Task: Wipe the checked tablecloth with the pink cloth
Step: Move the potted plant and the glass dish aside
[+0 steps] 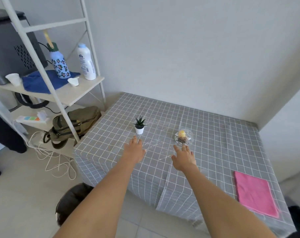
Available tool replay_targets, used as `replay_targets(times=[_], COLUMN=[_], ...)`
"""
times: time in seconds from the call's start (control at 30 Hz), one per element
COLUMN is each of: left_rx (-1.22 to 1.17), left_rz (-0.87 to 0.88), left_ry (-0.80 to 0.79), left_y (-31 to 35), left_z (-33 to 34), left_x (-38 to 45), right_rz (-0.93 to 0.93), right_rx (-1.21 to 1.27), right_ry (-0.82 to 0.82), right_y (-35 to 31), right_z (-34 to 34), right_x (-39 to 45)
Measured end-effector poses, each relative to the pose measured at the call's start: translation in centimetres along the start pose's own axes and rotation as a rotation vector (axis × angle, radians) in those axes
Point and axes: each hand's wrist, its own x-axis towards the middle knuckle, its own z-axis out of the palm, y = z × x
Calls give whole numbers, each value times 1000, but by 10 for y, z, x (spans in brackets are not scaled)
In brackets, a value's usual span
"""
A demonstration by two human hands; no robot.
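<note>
The grey checked tablecloth (223, 145) covers a table in the room's corner. A folded pink cloth (255, 193) lies flat near the table's front right edge, untouched. My left hand (134, 152) stretches over the cloth just below a small potted plant (139, 125), fingers apart and empty. My right hand (183, 159) reaches out with fingers spread, its fingertips just short of a clear glass dish (184, 136) holding a yellow and a brown item. Wet-looking streaks glisten on the tablecloth between my hands.
A white shelf rack (60, 93) stands to the left with a floral bottle (59, 63), a white bottle (86, 61), cups and a blue cloth. An olive backpack (73, 124) and loose cables lie beneath. A dark bin (72, 201) sits by the table's front left.
</note>
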Motion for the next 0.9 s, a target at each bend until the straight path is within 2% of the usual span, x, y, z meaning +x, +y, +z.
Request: replay_targets(times=[0.27, 0.57, 0.9], left_rx=[13, -65, -255], left_rz=[44, 0, -66], left_ry=[-41, -109, -20], left_y=[17, -23, -64], left_z=[10, 35, 39], left_x=[45, 111, 180], right_rz=[87, 257, 380], right_rx=[44, 132, 238], right_ry=[-9, 70, 114], right_y=[33, 38, 41], right_z=[0, 2, 9], right_x=[29, 97, 150])
